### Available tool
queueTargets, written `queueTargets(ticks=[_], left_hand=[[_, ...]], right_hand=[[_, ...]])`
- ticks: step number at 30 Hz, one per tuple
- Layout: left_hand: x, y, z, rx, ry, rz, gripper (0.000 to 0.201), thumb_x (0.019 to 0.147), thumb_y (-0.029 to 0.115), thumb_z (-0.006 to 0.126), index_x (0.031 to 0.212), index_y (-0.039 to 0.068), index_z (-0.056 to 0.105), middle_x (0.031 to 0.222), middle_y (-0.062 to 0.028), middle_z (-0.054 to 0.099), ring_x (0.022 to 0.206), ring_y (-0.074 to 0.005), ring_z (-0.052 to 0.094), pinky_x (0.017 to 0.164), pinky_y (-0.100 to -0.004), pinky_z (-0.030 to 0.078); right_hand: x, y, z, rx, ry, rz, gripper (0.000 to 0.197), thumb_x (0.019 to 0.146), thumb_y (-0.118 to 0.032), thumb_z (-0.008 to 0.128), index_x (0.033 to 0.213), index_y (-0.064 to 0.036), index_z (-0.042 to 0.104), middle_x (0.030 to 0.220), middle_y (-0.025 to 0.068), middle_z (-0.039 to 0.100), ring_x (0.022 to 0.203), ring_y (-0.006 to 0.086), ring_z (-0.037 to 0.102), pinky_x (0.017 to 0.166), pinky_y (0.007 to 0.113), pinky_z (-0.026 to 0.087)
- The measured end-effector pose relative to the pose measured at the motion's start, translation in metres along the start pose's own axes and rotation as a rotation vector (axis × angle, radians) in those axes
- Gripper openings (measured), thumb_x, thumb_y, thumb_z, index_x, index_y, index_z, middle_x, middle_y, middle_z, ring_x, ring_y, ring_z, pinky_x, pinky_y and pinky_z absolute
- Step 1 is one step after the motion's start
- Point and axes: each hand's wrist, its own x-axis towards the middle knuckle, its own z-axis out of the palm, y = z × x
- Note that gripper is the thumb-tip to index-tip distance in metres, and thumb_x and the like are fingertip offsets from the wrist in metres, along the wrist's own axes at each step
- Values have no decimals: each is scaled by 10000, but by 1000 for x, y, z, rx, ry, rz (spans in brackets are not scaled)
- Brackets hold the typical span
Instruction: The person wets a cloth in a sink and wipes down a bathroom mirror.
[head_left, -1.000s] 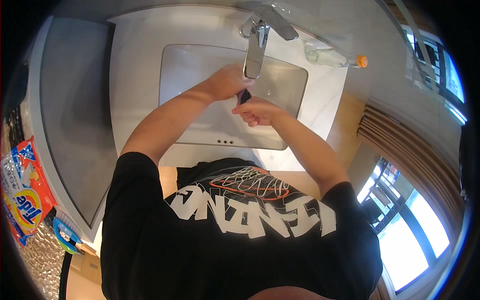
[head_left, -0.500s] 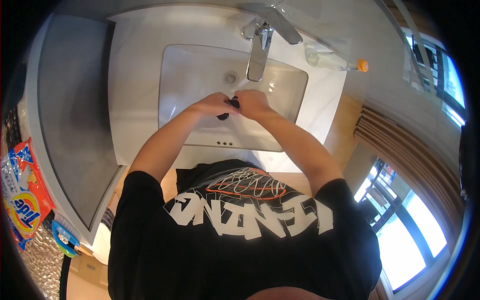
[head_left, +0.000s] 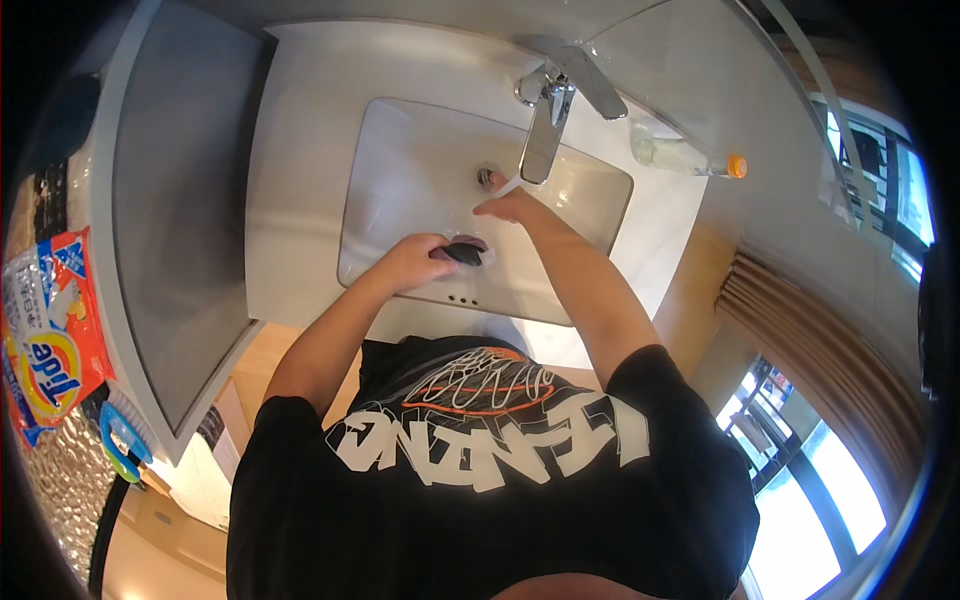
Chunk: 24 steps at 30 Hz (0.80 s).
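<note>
Over the near part of the white sink (head_left: 390,150), my left hand (head_left: 410,262) is closed on a small dark item (head_left: 465,251). It looks black with a purplish-brown side; its exact kind cannot be made out. My right hand (head_left: 510,204) is empty beneath the chrome faucet (head_left: 546,140), its thumb apart from the fingers. A thin stream of water (head_left: 508,187) falls from the spout onto that hand. The fingers reach toward the drain (head_left: 486,178) and partly cover it.
A clear bottle with an orange cap (head_left: 680,157) lies on the counter right of the faucet. A grey cabinet panel (head_left: 180,200) stands at the left. Beyond it are a red and blue detergent package (head_left: 60,340) and a blue brush (head_left: 122,440).
My hands were together around the dark item; now they are apart. My left hand keeps it near the sink's front, while my right hand has let go and moved under the water.
</note>
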Motion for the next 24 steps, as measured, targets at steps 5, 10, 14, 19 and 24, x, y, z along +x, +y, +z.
queueTargets(ticks=[5, 10, 14, 19, 24], left_hand=[[12, 8, -5, 154, -5, 208, 338, 672, 155, 761, 960, 7, 664, 792, -127, 637, 714, -231, 608, 682, -335, 497], [19, -14, -1, 31, 89, 241, 329, 629, 135, 739, 905, 2, 620, 748, -119, 606, 685, -215, 589, 657, -324, 486], [44, -15, -19, -19, 35, 251, 308, 604, 124, 719, 864, 6, 605, 691, -105, 588, 631, -191, 564, 618, -323, 474], [60, -5, -21, 99, -7, 367, 264, 607, 119, 702, 817, 10, 585, 688, -129, 596, 614, -216, 573, 588, -348, 462], [54, 22, -37, 351, 24, 422, 224, 623, 122, 675, 812, 44, 584, 751, -177, 625, 707, -357, 621, 622, -414, 480]], right_hand=[[33, 43, -17, 14, -65, -59, 803, 765, -397, 728, 1415, -85, 376, 1184, 195, 572, 963, 261, 612, 791, 363, 505], [-52, -7, -44, 350, 534, -200, 604, 841, -155, 657, 1379, -53, 401, 1160, 137, 570, 848, 196, 608, 730, 328, 510], [-133, -69, -92, 391, 838, -554, 603, 818, -35, 624, 1382, -63, 412, 1324, 136, 489, 901, 210, 614, 761, 320, 513], [-145, -99, -120, -414, 933, -697, 671, 824, -118, 640, 1432, -79, 359, 1451, 125, 419, 1121, 359, 562, 933, 420, 486], [-116, -85, -119, -315, 806, -497, 689, 798, -294, 710, 1386, -68, 432, 1439, 143, 439, 1229, 383, 483, 1006, 431, 438]])
